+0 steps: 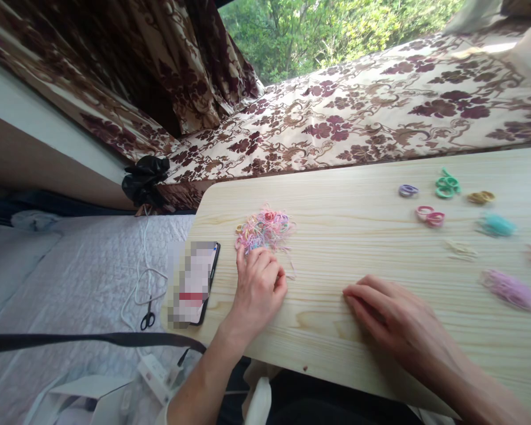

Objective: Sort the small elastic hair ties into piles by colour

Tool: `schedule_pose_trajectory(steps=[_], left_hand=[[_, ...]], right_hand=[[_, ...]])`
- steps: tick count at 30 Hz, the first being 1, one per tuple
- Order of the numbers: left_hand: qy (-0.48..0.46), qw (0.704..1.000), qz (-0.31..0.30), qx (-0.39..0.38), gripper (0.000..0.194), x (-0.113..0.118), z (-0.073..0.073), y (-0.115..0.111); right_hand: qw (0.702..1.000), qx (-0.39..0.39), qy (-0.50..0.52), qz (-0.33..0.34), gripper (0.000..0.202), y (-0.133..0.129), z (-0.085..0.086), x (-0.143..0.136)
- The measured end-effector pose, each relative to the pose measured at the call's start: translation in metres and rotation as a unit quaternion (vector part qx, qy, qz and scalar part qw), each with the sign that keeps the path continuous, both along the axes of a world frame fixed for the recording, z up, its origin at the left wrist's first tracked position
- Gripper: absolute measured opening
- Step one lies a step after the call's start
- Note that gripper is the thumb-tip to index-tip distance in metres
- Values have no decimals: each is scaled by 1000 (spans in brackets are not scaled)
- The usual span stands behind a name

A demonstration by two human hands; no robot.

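A tangled pile of thin pastel strands and small bands (265,230) lies on the pale wooden table (318,236). My left hand (259,283) rests at the near edge of this pile with its fingers curled down; what they hold, if anything, is hidden. One loose pink strand (292,265) trails beside its thumb side. My right hand (384,313) is over the table further right, thumb and fingers pressed together, and anything between them is too small to make out. Nearest to it are a lilac bundle (511,289) and a few cream strands (461,251).
Purple (408,190), green (446,186), mustard (481,197) and pink bands (430,216) sit in groups at the back right, near a turquoise bundle (496,225). A phone (197,283) lies at the table's left edge. Scissors (148,319) and a white cable (135,289) are on the bed.
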State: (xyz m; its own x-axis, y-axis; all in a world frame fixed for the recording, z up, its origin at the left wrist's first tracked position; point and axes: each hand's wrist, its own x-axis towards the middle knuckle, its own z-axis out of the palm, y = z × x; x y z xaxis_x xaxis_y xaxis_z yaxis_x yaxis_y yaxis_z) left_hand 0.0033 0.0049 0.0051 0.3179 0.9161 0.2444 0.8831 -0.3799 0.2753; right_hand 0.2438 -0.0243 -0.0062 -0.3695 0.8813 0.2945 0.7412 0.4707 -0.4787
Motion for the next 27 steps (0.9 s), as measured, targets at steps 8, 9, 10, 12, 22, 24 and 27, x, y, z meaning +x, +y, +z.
schedule_pose_trajectory(steps=[8, 9, 10, 12, 22, 24, 27], left_hand=[[-62, 994, -79, 36, 14, 24, 5, -13], [-67, 994, -84, 32, 13, 27, 6, -14], [-74, 993, -88, 28, 13, 30, 7, -15], [-87, 991, -95, 18, 13, 35, 8, -15], [-115, 988, -102, 1, 14, 47, 11, -16], [-119, 988, -103, -4, 14, 48, 13, -17], [-132, 986, -106, -6, 13, 49, 14, -17]], right_hand=[[999, 2, 46, -12, 22, -6, 9, -8], [998, 8, 55, -13, 20, -7, 9, -9], [998, 16, 60, -16, 18, -7, 9, -10], [997, 33, 67, -22, 15, -8, 9, -11], [994, 81, 70, -14, 11, -9, 8, -10], [994, 81, 72, -12, 11, -10, 9, -10], [995, 66, 79, -15, 14, -11, 12, -10]])
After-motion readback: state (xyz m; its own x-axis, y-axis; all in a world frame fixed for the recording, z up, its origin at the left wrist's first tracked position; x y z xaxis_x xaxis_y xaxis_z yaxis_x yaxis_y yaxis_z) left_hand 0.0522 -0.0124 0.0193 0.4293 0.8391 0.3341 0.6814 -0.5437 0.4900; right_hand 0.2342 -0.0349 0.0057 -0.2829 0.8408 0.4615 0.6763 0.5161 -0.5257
